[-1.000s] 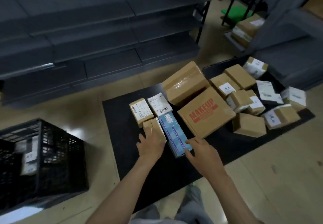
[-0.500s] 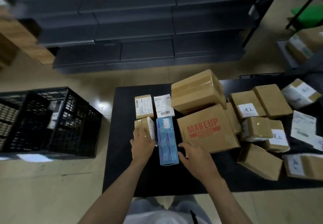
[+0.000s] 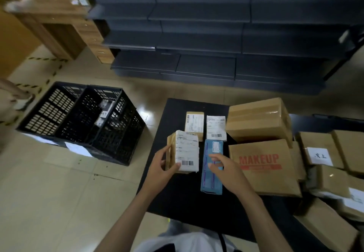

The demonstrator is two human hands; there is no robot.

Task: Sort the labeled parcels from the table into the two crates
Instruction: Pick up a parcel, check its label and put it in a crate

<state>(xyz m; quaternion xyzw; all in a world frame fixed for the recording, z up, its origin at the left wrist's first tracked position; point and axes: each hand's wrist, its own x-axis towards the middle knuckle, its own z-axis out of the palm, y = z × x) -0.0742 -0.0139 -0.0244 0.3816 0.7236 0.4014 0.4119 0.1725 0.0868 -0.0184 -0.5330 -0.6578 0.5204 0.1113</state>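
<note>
Since the left hand point(image 3: 163, 166) alone grips the parcel point(image 3: 186, 151) by its sides, it seems light and stiff, while the right hand point(image 3: 229, 172) hangs loose, empty, over a blue box point(image 3: 209, 183).

left hand point(image 3: 161, 170) grips small labeled parcel point(image 3: 186, 151) | right hand point(image 3: 228, 170) over blue box point(image 3: 212, 167)

Two crates point(image 3: 49, 112), two hands point(image 3: 159, 171), dozen-odd parcels point(image 3: 260, 120)
</note>
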